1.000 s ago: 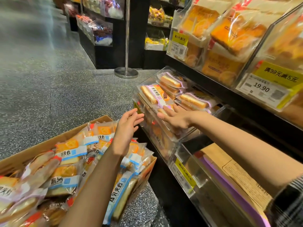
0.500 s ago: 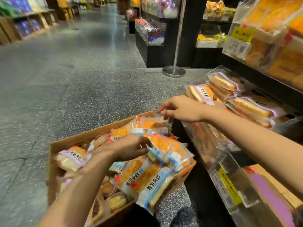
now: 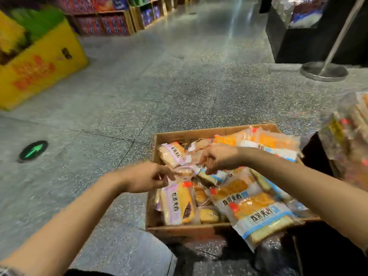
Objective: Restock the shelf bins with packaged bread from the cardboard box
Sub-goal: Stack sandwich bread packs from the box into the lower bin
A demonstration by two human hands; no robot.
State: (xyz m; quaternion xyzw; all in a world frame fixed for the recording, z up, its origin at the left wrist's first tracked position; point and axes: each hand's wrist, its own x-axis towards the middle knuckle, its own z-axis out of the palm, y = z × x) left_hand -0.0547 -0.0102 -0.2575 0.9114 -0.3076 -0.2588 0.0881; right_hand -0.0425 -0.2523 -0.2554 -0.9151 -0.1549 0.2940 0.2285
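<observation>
An open brown cardboard box [image 3: 199, 134] is sitting on the speckled grey stone floor [image 3: 139, 86], heaped with glossy, crinkled plastic bread packets too jumbled to count exactly. At least two purple-striped packets [image 3: 177, 204] are lying along its left side, and several blue-banded packets of golden sliced bread [image 3: 256, 214] are spilling over its right front edge. Both hands are reaching over the box's left half, close together. The left hand [image 3: 147, 178] is pinching the edge of a small purple-trimmed packet [image 3: 184, 171] with curled fingers. The right hand [image 3: 221, 158] is curling its fingers round that packet's far end, though blur is hiding the exact contact. A clear shelf bin of bread [image 3: 346, 140] is showing, blurred, at the right edge.
</observation>
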